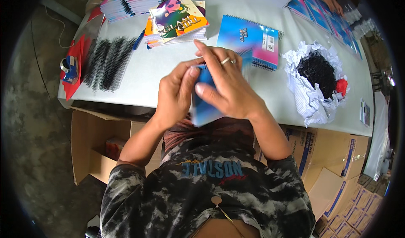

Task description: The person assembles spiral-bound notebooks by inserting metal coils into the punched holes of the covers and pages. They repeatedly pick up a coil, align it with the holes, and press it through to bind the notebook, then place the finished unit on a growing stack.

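Just in front of my body, a small blue notebook (205,111) is held up near the table's front edge, slightly blurred. My left hand (174,94) grips its upper left edge, thumb near the top corner. Across the notebook's upper part lies my right hand (231,86), with a ring on one finger and its thumb against the cover. Dark binding wire shows between the hands at the top, but the fingers hide most of that edge. Beyond my right hand, blue and pink spiral notebooks (249,37) lie on the table.
A stack of illustrated covers (179,21), black spiral coils (110,63) and a tape dispenser (71,69) lie leftward. Crumpled paper (301,99) holds a tangle of black wire (318,73) at right. Another person's hand (331,2) is far right. Cardboard boxes (99,143) stand below the table.
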`<state>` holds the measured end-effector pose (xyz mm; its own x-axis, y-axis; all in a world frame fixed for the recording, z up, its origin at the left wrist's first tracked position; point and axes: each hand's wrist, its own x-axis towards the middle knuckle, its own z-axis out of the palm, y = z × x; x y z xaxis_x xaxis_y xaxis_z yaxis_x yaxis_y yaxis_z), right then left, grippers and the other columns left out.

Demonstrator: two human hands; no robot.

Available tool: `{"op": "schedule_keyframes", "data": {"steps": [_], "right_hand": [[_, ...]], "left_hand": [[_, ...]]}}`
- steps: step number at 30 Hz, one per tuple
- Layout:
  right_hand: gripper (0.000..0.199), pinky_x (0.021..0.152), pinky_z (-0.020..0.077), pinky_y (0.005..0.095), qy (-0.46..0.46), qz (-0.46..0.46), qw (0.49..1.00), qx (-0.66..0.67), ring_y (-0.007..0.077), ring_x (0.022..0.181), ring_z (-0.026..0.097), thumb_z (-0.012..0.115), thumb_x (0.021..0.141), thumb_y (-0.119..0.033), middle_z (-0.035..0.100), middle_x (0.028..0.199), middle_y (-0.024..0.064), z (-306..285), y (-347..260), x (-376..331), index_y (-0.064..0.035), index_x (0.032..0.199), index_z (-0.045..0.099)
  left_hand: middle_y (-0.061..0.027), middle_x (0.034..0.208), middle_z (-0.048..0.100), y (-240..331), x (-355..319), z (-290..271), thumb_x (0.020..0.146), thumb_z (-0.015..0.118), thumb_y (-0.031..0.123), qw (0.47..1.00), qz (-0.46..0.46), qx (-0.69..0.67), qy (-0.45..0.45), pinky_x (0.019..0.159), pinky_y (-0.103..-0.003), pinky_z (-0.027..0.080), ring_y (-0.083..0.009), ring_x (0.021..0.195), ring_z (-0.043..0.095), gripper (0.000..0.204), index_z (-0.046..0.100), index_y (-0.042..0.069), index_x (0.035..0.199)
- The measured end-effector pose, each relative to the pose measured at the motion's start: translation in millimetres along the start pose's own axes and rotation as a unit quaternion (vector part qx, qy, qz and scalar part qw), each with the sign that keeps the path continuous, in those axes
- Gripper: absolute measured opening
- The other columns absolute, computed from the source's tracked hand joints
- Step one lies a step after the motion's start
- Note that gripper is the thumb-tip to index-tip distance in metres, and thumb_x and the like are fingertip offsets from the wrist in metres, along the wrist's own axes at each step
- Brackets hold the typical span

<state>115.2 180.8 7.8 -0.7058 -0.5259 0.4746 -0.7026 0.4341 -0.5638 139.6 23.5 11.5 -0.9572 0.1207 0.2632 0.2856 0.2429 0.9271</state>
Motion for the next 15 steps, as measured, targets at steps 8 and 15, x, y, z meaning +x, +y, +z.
{"op": "schedule_keyframes", "data": {"steps": [8, 15], "right_hand": [[0.022, 0.063, 0.0444, 0.0274, 0.072, 0.219, 0.934, 0.271, 0.0123, 0.065, 0.055, 0.06, 0.084, -0.015, 0.06, 0.072, 0.0086, 10.8, 36.9, -4.7, 0.0026, 0.097, 0.058], [0.024, 0.065, 0.0438, 0.0241, -0.252, 0.224, 0.934, 0.121, 0.0081, 0.072, 0.054, 0.06, 0.084, -0.019, 0.062, 0.075, 0.0039, -10.2, 17.7, 1.4, 0.0034, 0.092, 0.059]], "left_hand": [[-0.0053, 0.088, 0.063, -50.6, 14.3, 11.3, 0.083, 0.062, 0.005, 0.958, -0.116, -0.262, 0.006, 0.074, -0.02, 0.045, -0.0076, 0.081, 0.056, 0.014, 0.061, -0.001, 0.095], [-0.0059, 0.085, 0.065, -53.8, 7.7, -2.4, 0.076, 0.067, 0.001, 0.961, -0.087, -0.254, -0.069, 0.072, -0.022, 0.047, -0.0093, 0.077, 0.059, 0.016, 0.065, -0.001, 0.092]]}}
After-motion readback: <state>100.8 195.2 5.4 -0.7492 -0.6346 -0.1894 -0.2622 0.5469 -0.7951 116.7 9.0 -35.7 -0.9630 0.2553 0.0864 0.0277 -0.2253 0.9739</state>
